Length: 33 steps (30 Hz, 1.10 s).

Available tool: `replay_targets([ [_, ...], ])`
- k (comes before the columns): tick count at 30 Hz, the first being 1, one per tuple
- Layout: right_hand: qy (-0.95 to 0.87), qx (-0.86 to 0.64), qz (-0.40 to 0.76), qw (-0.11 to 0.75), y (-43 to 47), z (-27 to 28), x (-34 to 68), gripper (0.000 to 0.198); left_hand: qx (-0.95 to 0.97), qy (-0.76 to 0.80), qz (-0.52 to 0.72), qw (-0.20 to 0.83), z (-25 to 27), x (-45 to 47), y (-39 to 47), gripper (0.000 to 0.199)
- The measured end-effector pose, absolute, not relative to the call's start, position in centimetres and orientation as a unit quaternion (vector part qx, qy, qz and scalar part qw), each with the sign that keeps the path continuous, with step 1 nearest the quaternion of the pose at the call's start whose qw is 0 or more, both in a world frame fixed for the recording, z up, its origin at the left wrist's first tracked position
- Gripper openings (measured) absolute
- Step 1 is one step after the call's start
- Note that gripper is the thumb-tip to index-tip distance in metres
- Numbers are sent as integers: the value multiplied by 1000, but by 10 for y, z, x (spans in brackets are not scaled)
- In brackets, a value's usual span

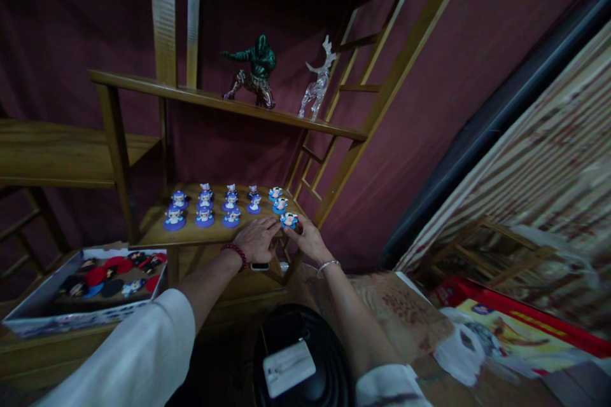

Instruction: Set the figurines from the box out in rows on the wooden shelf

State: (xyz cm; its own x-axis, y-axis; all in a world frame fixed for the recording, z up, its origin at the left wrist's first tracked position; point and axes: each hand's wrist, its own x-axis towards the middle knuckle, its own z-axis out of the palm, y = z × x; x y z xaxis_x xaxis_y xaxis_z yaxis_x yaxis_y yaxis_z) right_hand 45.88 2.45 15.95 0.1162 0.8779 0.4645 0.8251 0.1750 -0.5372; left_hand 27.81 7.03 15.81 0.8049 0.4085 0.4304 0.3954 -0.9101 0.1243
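Small figurines with round bases stand in rows on a wooden shelf. Those on the left have purple bases, such as the front figurine; the rightmost column has blue ones. At the front right corner, a blue-based figurine sits between my hands. My right hand has its thumb and forefinger closed around that figurine's right side. My left hand lies over the shelf's front edge, palm down, fingers stretched toward the same figurine; whether the fingertips touch it I cannot tell.
An open box of red, black and blue figurines stands at lower left. A dark green figure and a clear deer occupy the upper shelf. Below me is a black round stool bearing a white card-like object. A plastic bag lies right.
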Motion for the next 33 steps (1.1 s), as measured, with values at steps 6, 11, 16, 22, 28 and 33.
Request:
replay_targets([
  [6,-647,-640,29,412,21,158,457,44,949,212,235,10,158,275,66,61],
  [11,-609,-639,36,469,10,146,456,53,946,214,242,9,159,271,60,59],
  [16,-579,-647,11,495,-10,136,448,51,946,229,227,23,152,265,46,68],
  [22,-566,-662,-49,489,-33,135,425,40,937,241,253,1,135,253,21,75],
  [28,-583,-646,-32,492,-47,123,385,32,933,243,264,21,133,237,3,62],
  [33,-610,-634,6,475,-51,108,337,28,931,275,226,75,114,217,-6,64],
])
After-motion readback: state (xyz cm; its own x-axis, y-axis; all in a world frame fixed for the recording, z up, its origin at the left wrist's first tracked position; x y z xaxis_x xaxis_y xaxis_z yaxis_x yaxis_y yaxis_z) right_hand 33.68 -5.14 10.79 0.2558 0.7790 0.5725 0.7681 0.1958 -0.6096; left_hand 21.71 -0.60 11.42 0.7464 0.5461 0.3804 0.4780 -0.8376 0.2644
